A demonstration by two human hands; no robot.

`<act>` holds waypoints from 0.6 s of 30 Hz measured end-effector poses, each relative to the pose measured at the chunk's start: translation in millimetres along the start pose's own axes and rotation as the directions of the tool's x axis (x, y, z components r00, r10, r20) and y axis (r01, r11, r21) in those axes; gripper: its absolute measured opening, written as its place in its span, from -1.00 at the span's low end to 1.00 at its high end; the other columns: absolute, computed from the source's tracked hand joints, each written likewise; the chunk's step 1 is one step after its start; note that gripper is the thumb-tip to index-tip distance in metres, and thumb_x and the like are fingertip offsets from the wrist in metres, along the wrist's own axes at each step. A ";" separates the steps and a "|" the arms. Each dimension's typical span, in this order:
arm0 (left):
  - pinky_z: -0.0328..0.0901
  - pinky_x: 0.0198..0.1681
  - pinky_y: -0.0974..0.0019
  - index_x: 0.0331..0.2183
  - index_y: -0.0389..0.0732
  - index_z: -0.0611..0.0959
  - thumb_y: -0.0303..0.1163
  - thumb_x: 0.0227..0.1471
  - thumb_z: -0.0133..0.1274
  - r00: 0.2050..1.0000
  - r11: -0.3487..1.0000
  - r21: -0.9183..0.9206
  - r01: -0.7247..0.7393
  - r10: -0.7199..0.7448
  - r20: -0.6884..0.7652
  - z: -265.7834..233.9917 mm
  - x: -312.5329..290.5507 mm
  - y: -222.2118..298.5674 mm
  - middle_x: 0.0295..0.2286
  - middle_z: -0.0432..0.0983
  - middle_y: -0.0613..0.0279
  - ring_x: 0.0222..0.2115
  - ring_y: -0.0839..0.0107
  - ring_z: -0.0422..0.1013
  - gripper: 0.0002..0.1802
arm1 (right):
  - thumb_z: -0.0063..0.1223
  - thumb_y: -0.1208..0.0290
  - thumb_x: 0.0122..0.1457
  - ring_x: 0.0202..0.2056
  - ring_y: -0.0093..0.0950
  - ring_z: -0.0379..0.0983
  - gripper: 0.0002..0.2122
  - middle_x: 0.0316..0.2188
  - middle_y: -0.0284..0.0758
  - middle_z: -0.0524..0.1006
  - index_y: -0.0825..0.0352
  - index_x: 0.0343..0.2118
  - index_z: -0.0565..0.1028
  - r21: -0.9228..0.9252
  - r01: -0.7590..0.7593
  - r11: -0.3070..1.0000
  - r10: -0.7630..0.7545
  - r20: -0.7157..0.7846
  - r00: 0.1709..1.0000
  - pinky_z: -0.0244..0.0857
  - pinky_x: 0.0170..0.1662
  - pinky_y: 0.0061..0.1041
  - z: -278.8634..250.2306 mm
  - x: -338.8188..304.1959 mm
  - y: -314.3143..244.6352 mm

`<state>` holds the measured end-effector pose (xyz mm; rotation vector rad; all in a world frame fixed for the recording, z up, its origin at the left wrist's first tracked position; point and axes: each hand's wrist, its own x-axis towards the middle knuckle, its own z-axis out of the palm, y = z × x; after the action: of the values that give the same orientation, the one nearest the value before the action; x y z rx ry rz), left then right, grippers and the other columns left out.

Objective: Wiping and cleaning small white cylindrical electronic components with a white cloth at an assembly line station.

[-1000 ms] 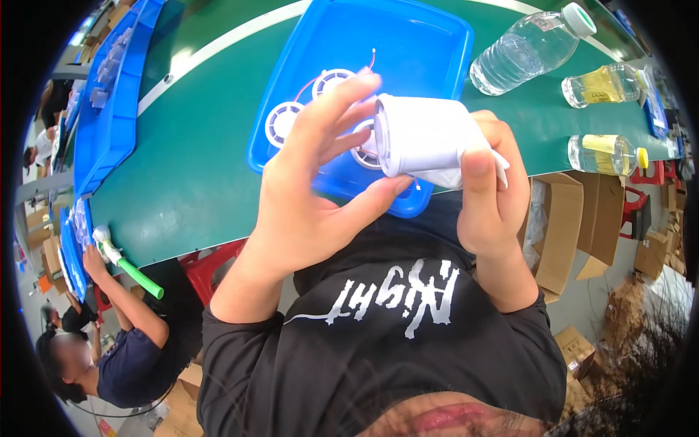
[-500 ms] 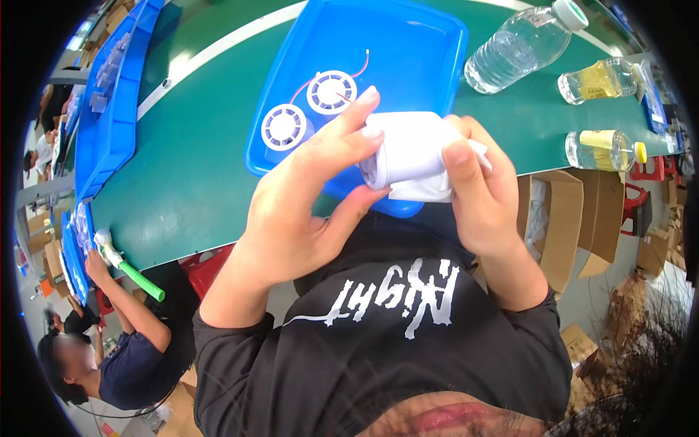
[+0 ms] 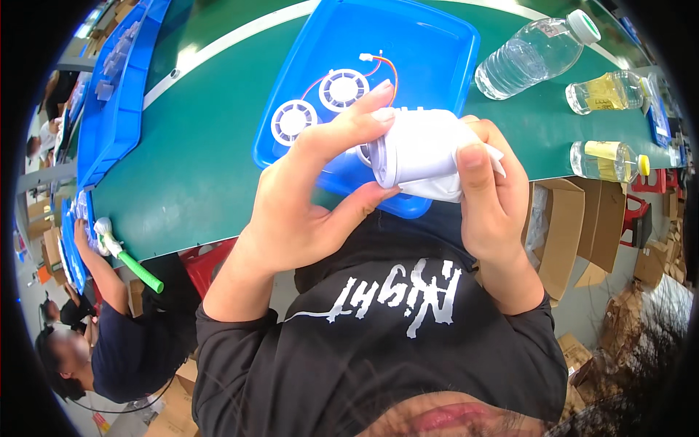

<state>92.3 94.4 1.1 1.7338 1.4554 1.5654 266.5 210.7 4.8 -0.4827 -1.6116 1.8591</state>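
Head view | your left hand (image 3: 291, 193) pinches the white cylinder (image 3: 422, 149) near its rim; your right hand (image 3: 496, 207) clasps its three-o'clock end, white sheet (image 3: 433, 191) included | cylinder: one o'clock | likely rim work; next needs steady grips

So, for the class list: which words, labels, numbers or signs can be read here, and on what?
Black shirt: large white lettering, upside down in view; its wording isn't copied here.
Yellow bottle labels: print too small to read.
Cardboard box, right: marks too blurred to read.
White cylinder: no text visible.
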 end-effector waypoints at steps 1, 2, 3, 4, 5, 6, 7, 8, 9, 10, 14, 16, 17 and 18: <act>0.31 0.10 0.18 0.11 -0.36 0.33 -0.70 -0.14 0.25 1.000 1.000 -0.011 -0.024 0.024 -0.011 -0.1 0.2 -1.8 0.06 0.36 -0.03 0.11 0.14 0.32 -0.25 | -0.05 0.28 0.33 -0.38 -0.65 0.30 -0.75 -0.40 -0.34 0.44 0.43 -0.25 0.42 -0.078 0.135 0.988 -0.137 -0.024 0.990 0.20 -0.31 -0.64 2.9 1.4 1.9; 0.31 0.10 0.18 0.11 -0.36 0.33 -0.70 -0.14 0.25 1.000 1.000 -0.008 -0.022 0.022 -0.010 2.4 0.9 1.4 0.06 0.36 -0.03 0.11 0.14 0.32 -0.25 | -0.04 0.31 0.32 -0.39 -0.62 0.31 -0.77 -0.41 -0.32 0.44 0.43 -0.26 0.43 -0.157 0.265 0.951 -0.273 -0.036 0.961 0.21 -0.31 -0.62 4.4 2.6 3.5; 0.32 0.09 0.19 0.10 -0.36 0.34 -0.68 -0.14 0.26 0.992 0.987 -0.136 0.091 -0.103 -0.078 7.1 2.3 7.8 0.05 0.37 -0.02 0.09 0.15 0.34 -0.26 | -0.04 0.31 0.32 -0.39 -0.62 0.31 -0.77 -0.41 -0.32 0.44 0.43 -0.26 0.43 -0.153 0.264 0.952 -0.272 -0.035 0.962 0.21 -0.31 -0.62 2.3 3.9 4.6; 0.32 0.08 0.20 0.09 -0.36 0.35 -0.66 -0.15 0.28 0.964 0.945 -0.266 0.192 -0.232 -0.130 8.6 3.2 12.2 0.04 0.38 -0.01 0.07 0.17 0.36 -0.26 | -0.01 0.35 0.29 -0.40 -0.55 0.33 -0.80 -0.41 -0.28 0.44 0.43 -0.29 0.43 -0.307 0.369 0.877 -0.389 -0.006 0.921 0.23 -0.31 -0.59 -1.0 5.0 5.8; 0.33 0.07 0.23 0.10 -0.34 0.34 -0.61 -0.14 0.30 0.955 0.920 -0.314 0.236 -0.279 -0.100 6.0 3.7 12.9 0.05 0.38 -0.02 0.04 0.20 0.39 -0.24 | 0.02 0.39 0.27 -0.41 -0.48 0.35 -0.82 -0.41 -0.25 0.45 0.44 -0.31 0.43 -0.448 0.459 0.767 -0.495 0.042 0.868 0.25 -0.32 -0.55 -3.2 5.5 6.5; 0.33 0.07 0.23 0.10 -0.34 0.34 -0.61 -0.14 0.30 0.954 0.920 -0.310 0.239 -0.282 -0.102 2.3 4.5 14.1 0.05 0.38 -0.02 0.04 0.20 0.39 -0.24 | 0.02 0.39 0.27 -0.41 -0.48 0.35 -0.82 -0.41 -0.25 0.45 0.44 -0.31 0.43 -0.443 0.460 0.770 -0.494 0.043 0.868 0.25 -0.32 -0.55 -3.7 5.5 6.2; 0.33 0.07 0.23 0.11 -0.34 0.33 -0.61 -0.13 0.29 0.941 0.868 -0.400 0.295 -0.335 -0.033 -0.5 5.9 14.9 0.06 0.37 -0.02 0.03 0.22 0.40 -0.24 | 0.05 0.42 0.24 -0.40 -0.41 0.36 -0.84 -0.40 -0.22 0.45 0.44 -0.32 0.43 -0.489 0.493 0.720 -0.518 0.094 0.850 0.26 -0.32 -0.52 -5.0 5.1 5.2; 0.33 0.07 0.23 0.12 -0.34 0.32 -0.60 -0.11 0.29 0.924 0.802 -0.482 0.352 -0.380 0.042 -2.1 7.1 16.0 0.07 0.35 -0.03 0.02 0.23 0.40 -0.24 | 0.07 0.45 0.21 -0.40 -0.35 0.37 -0.85 -0.39 -0.19 0.45 0.45 -0.34 0.43 -0.531 0.525 0.665 -0.537 0.147 0.830 0.27 -0.32 -0.49 -5.4 4.6 4.8; 0.34 0.06 0.24 0.13 -0.36 0.31 -0.62 -0.09 0.26 0.909 0.771 -0.512 0.379 -0.414 0.049 -2.2 7.6 17.5 0.08 0.34 -0.04 0.01 0.25 0.41 -0.25 | 0.07 0.45 0.21 -0.40 -0.35 0.37 -0.85 -0.39 -0.19 0.45 0.45 -0.34 0.43 -0.531 0.523 0.667 -0.535 0.147 0.832 0.27 -0.32 -0.49 -5.2 3.5 5.1; 0.34 0.06 0.24 0.13 -0.36 0.31 -0.62 -0.09 0.26 0.908 0.770 -0.512 0.380 -0.416 0.047 -1.5 6.7 17.6 0.08 0.34 -0.04 0.01 0.25 0.41 -0.25 | 0.09 0.45 0.20 -0.40 -0.33 0.38 -0.85 -0.38 -0.18 0.45 0.45 -0.34 0.42 -0.545 0.527 0.652 -0.535 0.162 0.829 0.28 -0.32 -0.48 -5.2 2.5 5.4; 0.32 0.09 0.23 0.10 -0.45 0.31 -0.69 -0.09 0.20 0.927 0.814 -0.476 0.332 -0.374 0.008 -2.4 6.2 18.8 0.05 0.37 -0.13 0.04 0.18 0.39 -0.30 | 0.07 0.44 0.22 -0.41 -0.37 0.37 -0.84 -0.41 -0.17 0.44 0.46 -0.33 0.42 -0.503 0.556 0.661 -0.556 0.170 0.814 0.27 -0.33 -0.49 -2.5 2.4 11.8; 0.29 0.10 0.21 0.09 -0.50 0.30 -0.72 -0.10 0.16 0.944 0.874 -0.375 0.310 -0.330 0.011 -4.5 5.3 17.9 0.03 0.37 -0.23 0.05 0.13 0.38 -0.31 | 0.03 0.41 0.25 -0.42 -0.44 0.35 -0.83 -0.42 -0.22 0.44 0.45 -0.32 0.42 -0.434 0.443 0.785 -0.451 0.092 0.888 0.25 -0.34 -0.53 0.4 2.4 11.8; 0.30 0.10 0.21 0.07 -0.49 0.33 -0.74 -0.13 0.18 0.965 0.937 -0.241 0.252 -0.261 -0.008 -5.4 4.0 15.4 0.03 0.37 -0.24 0.05 0.13 0.38 -0.32 | 0.00 0.39 0.28 -0.42 -0.52 0.33 -0.82 -0.43 -0.26 0.44 0.44 -0.31 0.42 -0.348 0.321 0.881 -0.332 0.029 0.943 0.23 -0.35 -0.56 2.8 2.6 10.6; 0.31 0.09 0.20 0.05 -0.49 0.37 -0.76 -0.16 0.19 0.982 0.977 -0.101 0.186 -0.188 -0.015 -6.6 3.7 13.1 0.04 0.37 -0.25 0.06 0.13 0.38 -0.33 | -0.08 0.30 0.33 -0.45 -0.69 0.26 -0.77 -0.45 -0.40 0.43 0.40 -0.31 0.43 -0.170 0.134 0.976 -0.143 -0.043 0.989 0.17 -0.38 -0.65 7.6 2.4 5.4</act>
<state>91.4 90.3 15.7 1.4812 1.4795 1.5363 258.7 206.3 1.2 -0.4761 -1.7272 1.6036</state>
